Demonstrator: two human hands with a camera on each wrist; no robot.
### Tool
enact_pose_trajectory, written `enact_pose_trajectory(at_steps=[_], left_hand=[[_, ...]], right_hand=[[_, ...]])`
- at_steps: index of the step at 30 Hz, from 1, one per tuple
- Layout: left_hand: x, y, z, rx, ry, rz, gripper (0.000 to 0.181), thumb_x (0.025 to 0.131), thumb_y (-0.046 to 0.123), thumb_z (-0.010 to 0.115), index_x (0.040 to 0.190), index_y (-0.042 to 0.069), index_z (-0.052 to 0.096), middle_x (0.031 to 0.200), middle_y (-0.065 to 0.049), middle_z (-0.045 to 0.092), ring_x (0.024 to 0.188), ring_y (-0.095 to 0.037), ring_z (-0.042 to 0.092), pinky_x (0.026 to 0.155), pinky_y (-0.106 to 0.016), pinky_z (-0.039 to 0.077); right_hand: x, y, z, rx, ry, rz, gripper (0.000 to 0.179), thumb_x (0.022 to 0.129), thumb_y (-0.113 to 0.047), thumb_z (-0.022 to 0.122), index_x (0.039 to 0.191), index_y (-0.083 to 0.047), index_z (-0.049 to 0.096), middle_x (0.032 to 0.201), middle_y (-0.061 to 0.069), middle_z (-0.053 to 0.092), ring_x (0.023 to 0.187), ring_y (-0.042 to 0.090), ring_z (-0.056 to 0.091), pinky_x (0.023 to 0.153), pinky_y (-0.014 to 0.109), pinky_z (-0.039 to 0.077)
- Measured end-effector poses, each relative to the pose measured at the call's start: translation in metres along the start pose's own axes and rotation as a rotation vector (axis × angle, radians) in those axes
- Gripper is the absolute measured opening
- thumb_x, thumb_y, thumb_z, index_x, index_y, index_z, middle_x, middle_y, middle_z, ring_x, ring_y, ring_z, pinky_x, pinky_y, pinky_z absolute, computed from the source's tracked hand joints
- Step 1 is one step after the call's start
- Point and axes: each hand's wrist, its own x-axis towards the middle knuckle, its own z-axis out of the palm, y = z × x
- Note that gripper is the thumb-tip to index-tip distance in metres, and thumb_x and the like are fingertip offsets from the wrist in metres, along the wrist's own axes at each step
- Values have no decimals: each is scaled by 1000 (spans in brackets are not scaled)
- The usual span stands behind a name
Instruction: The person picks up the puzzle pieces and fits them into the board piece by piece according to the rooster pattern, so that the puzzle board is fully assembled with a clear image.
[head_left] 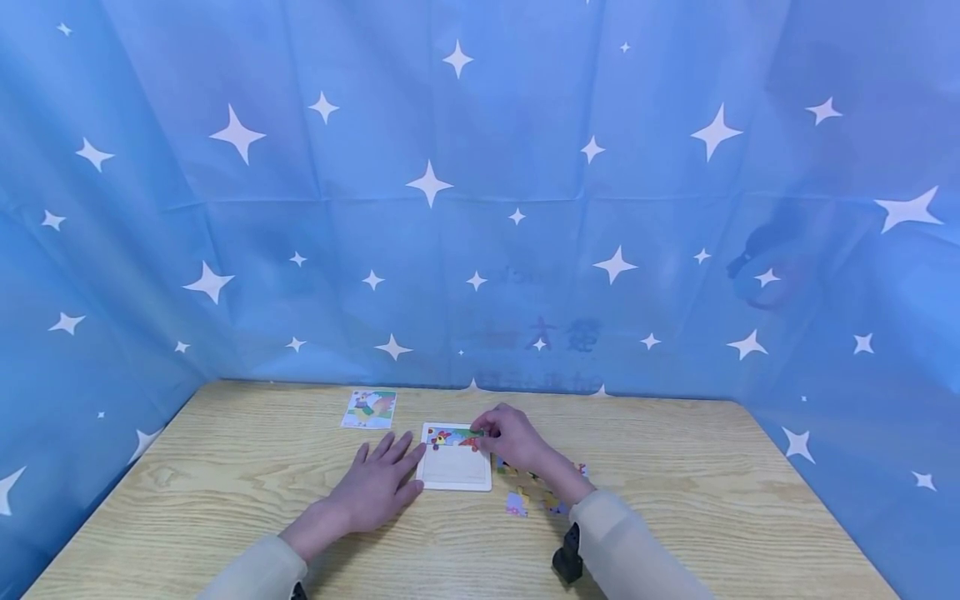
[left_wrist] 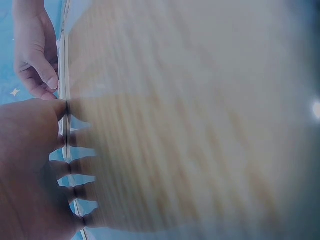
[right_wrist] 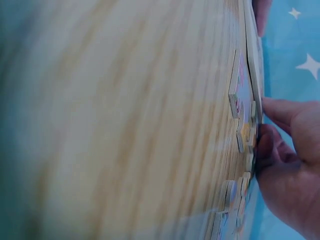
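Observation:
A white puzzle tray (head_left: pixel 454 475) lies on the table, with a strip of colourful joined pieces (head_left: pixel 442 437) along its far side. My right hand (head_left: pixel 513 437) is over the tray's far right corner, finger and thumb pinching a puzzle piece (head_left: pixel 472 442) at the right end of that strip; the hand hides part of the piece. In the right wrist view, my right fingertips (right_wrist: pixel 267 140) are low at the tray's edge. My left hand (head_left: pixel 375 487) lies with fingers spread at the tray's left side, its fingertips and thumb at the frame.
Loose puzzle pieces (head_left: pixel 517 502) lie right of the tray, several of them partly under my right forearm. A picture card (head_left: pixel 370 409) lies at the back left of the wooden table (head_left: pixel 262 450). Behind the table hangs a blue curtain (head_left: pixel 480 233) with white stars.

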Motion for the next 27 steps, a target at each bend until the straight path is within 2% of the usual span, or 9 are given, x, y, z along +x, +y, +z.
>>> enact_pose_trajectory(at_steps=[8,17,23,27], left_hand=[[0,0,0,2,-3,-2,58,109,36,49,157,4,42,161,-26,32,150,-50,21,112,-75,14],[-2,7,-4,3,-17,-47,57,109,37,51,156,6,44,162,-23,33,150,-47,22,113,-74,16],[-1,6,-4,-2,-16,-39,58,109,37,51,156,5,43,162,-24,33,151,-47,22,113,-74,15],[0,4,-3,-2,-11,-20,57,109,35,51,156,4,43,161,-25,32,150,-49,21,113,-75,15]], right_hand=[[0,0,0,17,-2,4,16,98,-3,68,112,2,74,95,8,54,77,16,50,68,31,44],[-1,-3,-2,2,-22,7,17,98,-3,67,113,2,74,95,6,55,78,16,50,68,31,45],[-3,-1,-11,34,-4,26,19,99,-5,66,116,1,71,103,6,60,89,17,60,76,35,52],[-6,2,-21,39,18,45,19,100,-9,66,117,0,72,106,6,63,92,20,63,76,36,54]])
